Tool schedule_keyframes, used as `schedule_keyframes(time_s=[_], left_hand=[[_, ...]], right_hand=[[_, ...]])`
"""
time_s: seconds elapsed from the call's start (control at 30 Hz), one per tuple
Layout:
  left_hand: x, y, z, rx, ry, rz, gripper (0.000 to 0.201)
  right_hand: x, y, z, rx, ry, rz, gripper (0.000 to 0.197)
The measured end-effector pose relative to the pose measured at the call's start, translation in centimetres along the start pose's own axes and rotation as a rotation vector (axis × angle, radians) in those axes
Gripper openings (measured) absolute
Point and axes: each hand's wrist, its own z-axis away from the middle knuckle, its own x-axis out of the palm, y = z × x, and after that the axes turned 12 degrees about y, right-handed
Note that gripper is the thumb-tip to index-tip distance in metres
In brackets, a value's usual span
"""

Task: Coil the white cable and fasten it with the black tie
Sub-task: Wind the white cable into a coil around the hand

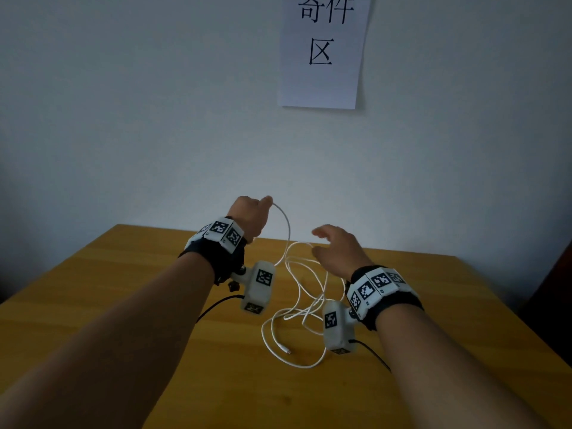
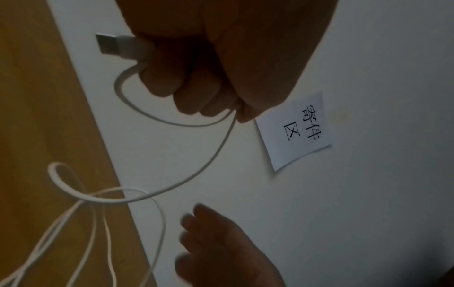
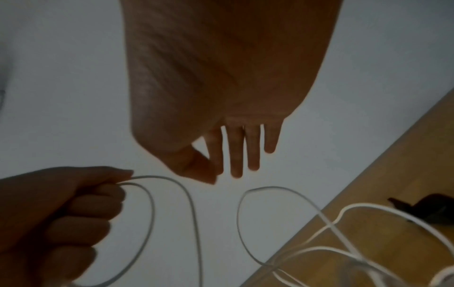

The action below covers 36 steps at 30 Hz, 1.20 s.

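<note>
The white cable [image 1: 288,226] arcs down from my raised left hand [image 1: 261,205] to a loose tangle of loops on the wooden table [image 1: 123,305]. Its small connector [image 1: 287,352] lies near the front of the tangle. In the left wrist view my left hand [image 2: 196,93] grips the cable's USB plug [image 2: 115,45] together with one small loop. My right hand [image 1: 315,242] hovers open above the loops, fingers straight [image 3: 236,151], holding nothing. The black tie [image 3: 427,209] lies on the table beside the loops, seen only in the right wrist view.
A white wall stands right behind the table, with a paper sign [image 1: 322,51] stuck on it. Black leads from the wrist cameras trail over the table [image 1: 216,305]. A dark object shows at the right edge [image 1: 554,289].
</note>
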Motion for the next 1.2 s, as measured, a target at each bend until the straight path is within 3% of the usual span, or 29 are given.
schedule_keyframes(time_s=[0.13,0.23,0.43,0.5,0.57,0.63,0.87,1.0,1.1,1.2], left_hand=[[0.4,0.8,1.3,-0.159,-0.157,0.216,0.038],[0.6,1.1,2.0,-0.229,-0.348,0.416,0.044],[0.9,1.4,2.6,-0.347,-0.592,0.775,0.041],[1.1,1.5,2.9,-0.365,-0.636,0.875,0.037],[1.3,1.7,3.0,-0.357,-0.661,0.940,0.036],[1.4,2.0,3.2,-0.332,-0.669,0.986,0.035],[1.4,3.4,3.2,-0.202,-0.500,1.037,0.025],[1.4,3.4,3.4,-0.088,-0.440,0.944,0.014],[1.6,3.2,3.0,-0.030,-0.374,0.826,0.010],[1.8,3.3,2.9,0.033,-0.290,0.696,0.021]], right_hand=[[1.3,-1.9,0.0,-0.020,-0.099,-0.125,0.045],[2.4,-1.7,0.0,-0.070,-0.087,-0.105,0.029],[3.1,-1.3,0.4,-0.126,-0.036,-0.250,0.036],[2.9,-1.5,0.5,-0.085,-0.035,-0.335,0.034],[2.6,-1.8,0.9,0.062,-0.075,-0.575,0.034],[2.2,-2.1,1.1,0.169,-0.117,-0.770,0.034],[1.6,-2.0,1.7,0.262,-0.239,-0.828,0.034],[1.5,-2.1,2.0,0.315,-0.353,-0.859,0.036],[1.5,-2.2,2.1,0.361,-0.478,-0.834,0.018],[1.4,-1.8,2.2,0.336,-0.544,-0.765,0.016]])
